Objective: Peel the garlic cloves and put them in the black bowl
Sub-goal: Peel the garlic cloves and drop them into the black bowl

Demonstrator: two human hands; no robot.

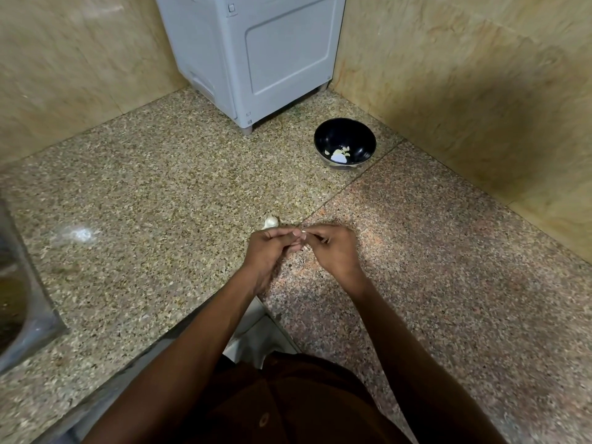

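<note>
A: Looking down past a dark brown shirt [288, 405], I see two bare forearms reaching out over the surface [144, 187], a corner of polished speckled granite.

B: And the hands?

A: They meet just above the seam where the yellowish slab joins the pinker one. The left hand [267, 254] has its fingers curled in, thumb and forefinger tips pinched together. The right hand [333, 248] pinches in from the other side, so the fingertips of both touch.

B: So each grip is narrow, closed on something?

A: Yes, on a clove [302, 233], though only a sliver of white shows between the fingertips. Its long axis and which way it points I cannot tell; the fingers cover nearly all of it.

B: Anything lying on the granite?

A: Just beyond the left knuckles sits a pale garlic piece [270, 222], rounded and papery white, resting on the yellowish slab. It is too small to say which way its tip faces.

B: Farther back?

A: The bowl [344, 144], round, glossy black inside, stands near the right wall. A few pale cloves [339, 154] lie at its bottom, well apart from the hands.

B: Behind that?

A: A grey plastic appliance [256, 56], boxy with rounded panels, fills the corner between glossy beige marbled walls [464, 75]. At the left edge a steel sink rim [28, 302] shows, blurred.
</note>
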